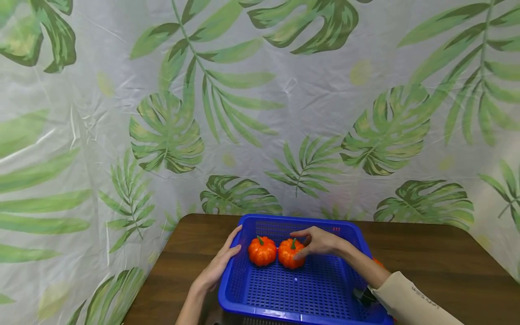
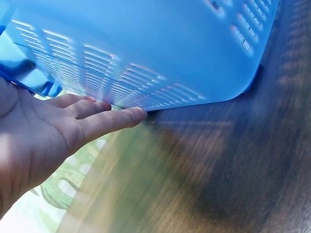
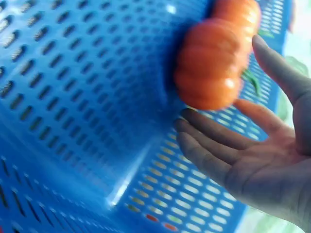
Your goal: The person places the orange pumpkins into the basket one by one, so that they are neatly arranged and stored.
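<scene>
Centrally, the right pumpkin (image 1: 287, 258) sits in the far half of the blue basket (image 1: 268, 312), close beside the left pumpkin (image 1: 262, 253). Around it the right hand (image 1: 320, 242) stands open, fingers parted (apparently to suit its girth), gripping nothing. The left hand (image 1: 218, 267), fingers extended, rests against the basket's left side, presumably steadying it on the table (image 1: 430, 259).

Orange pumpkins (image 1: 262, 251), blue basket (image 1: 300, 291)

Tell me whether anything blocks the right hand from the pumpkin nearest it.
Nothing visible does. The right hand is already inside the blue basket, its fingers and thumb right at the nearest pumpkin. The other pumpkin sits on the side away from that hand, so it isn't in between.
</scene>
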Motion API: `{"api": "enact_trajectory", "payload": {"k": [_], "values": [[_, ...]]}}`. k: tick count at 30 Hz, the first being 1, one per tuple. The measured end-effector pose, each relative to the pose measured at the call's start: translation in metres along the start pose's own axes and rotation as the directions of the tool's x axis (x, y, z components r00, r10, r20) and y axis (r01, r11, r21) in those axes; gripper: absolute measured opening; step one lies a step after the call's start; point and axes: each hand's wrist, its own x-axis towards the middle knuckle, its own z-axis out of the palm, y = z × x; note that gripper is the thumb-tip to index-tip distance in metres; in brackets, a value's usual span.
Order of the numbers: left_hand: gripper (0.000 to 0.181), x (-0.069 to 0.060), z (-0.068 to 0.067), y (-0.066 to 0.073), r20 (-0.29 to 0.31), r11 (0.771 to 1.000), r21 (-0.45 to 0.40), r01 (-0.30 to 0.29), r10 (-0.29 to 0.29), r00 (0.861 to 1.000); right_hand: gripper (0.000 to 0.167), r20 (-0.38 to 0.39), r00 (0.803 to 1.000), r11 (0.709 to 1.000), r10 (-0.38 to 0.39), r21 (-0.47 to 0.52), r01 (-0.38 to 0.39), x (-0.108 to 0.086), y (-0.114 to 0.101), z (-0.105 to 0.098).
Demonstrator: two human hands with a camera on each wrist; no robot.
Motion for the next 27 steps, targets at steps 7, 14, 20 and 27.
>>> {"api": "enact_trajectory", "payload": {"k": [7, 14, 20, 27], "values": [[0.061, 0.000, 0.000, 0.000, 0.005, 1.000, 0.011, -0.004, 0.004, 1.000, 0.066, 0.001, 0.997, 0.997, 0.077, 0.004, -0.077, -0.028, -0.020, -0.034], [0.061, -0.001, -0.001, 0.002, 0.010, 1.000, 0.003, 0.001, -0.001, 1.000, 0.065, -0.088, 0.995, 0.997, 0.049, -0.054, -0.054, -0.077, -0.024, -0.070], [0.062, -0.003, -0.004, 0.003, 0.030, 1.000, 0.005, -0.002, 0.002, 1.000, 0.065, -0.160, 0.987, 0.992, 0.012, -0.122, -0.032, -0.128, 0.000, -0.087], [0.062, -0.004, -0.008, 0.002, 0.038, 1.000, 0.012, 0.008, -0.008, 0.999, 0.061, -0.135, 0.990, 0.987, -0.032, -0.159, 0.011, -0.163, 0.050, -0.085]]}}
